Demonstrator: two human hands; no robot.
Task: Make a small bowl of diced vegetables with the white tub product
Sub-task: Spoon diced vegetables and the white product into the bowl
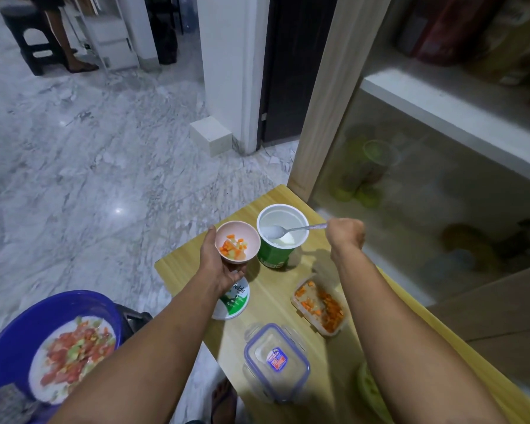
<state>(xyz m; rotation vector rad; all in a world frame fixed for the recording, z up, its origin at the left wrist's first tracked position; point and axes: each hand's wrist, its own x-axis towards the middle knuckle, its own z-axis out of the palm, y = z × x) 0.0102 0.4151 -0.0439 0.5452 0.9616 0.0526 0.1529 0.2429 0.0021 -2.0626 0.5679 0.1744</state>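
Pink bowl [237, 244] touches tub [282, 237] rim; table [276, 304] edge near.

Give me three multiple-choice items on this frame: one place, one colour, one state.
1. Where is the spoon bowl?
A. over the open tub
B. in the pink bowl
C. on the table

2. What colour is the basin at lower left?
A. green
B. blue
C. white

3. What state is the tub lid in?
A. on the tub
B. off, lying on the table
C. held in the right hand

Answers:
1 A: the loaded spoon sits inside the tub rim.
2 B: its rim is blue.
3 B: the lid lies below the left hand, which holds the bowl.
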